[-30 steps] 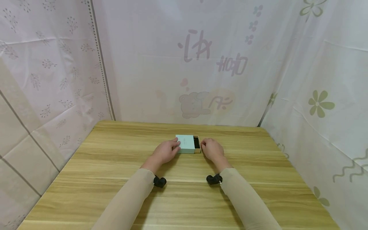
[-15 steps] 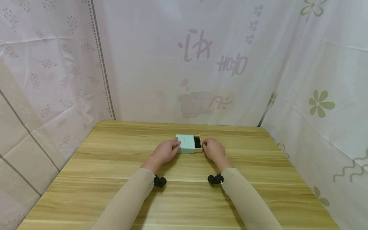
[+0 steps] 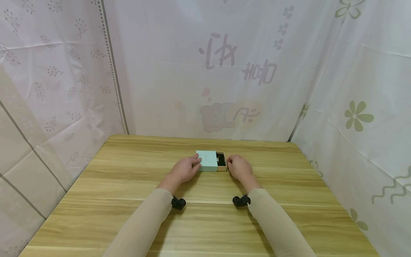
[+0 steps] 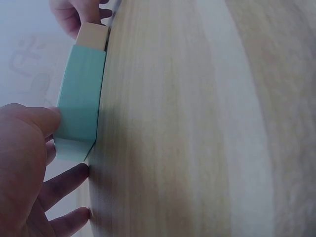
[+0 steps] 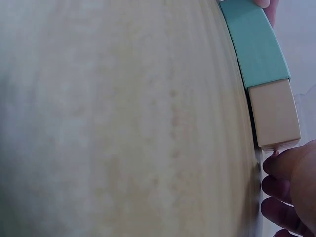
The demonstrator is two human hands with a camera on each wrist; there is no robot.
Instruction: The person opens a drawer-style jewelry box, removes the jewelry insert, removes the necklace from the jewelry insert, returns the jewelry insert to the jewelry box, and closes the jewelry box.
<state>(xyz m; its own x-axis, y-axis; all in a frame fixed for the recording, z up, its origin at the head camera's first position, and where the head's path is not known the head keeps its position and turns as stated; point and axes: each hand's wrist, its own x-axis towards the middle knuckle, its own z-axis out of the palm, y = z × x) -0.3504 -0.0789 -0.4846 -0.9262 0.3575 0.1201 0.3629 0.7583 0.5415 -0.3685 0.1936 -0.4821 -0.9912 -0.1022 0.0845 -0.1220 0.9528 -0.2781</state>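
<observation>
A small mint-green jewelry box [image 3: 207,160] lies flat on the table, its tan inner drawer [image 3: 222,169] partly out to the right. Black lining [image 3: 221,161] shows in the drawer, with a small shiny piece of jewelry [image 3: 218,159] on it, too small to identify. My left hand [image 3: 185,169] grips the left end of the green sleeve [image 4: 81,94] between thumb and fingers. At the drawer's outer end, my right hand [image 3: 239,167] pinches a small pinkish pull tab [image 5: 275,152] with curled fingers; the fingertips mostly hide it.
The wooden table [image 3: 205,221] reaches back to a printed white curtain [image 3: 179,71]. Another curtain [image 3: 356,150] hangs along the right side. A black wrist camera [image 3: 178,203] sits at the left wrist and a second camera [image 3: 241,201] at the right.
My right hand has shifted slightly right, drawing the drawer further out of the sleeve. More black lining and the shiny piece have come into view. My left hand and the sleeve stay in place.
</observation>
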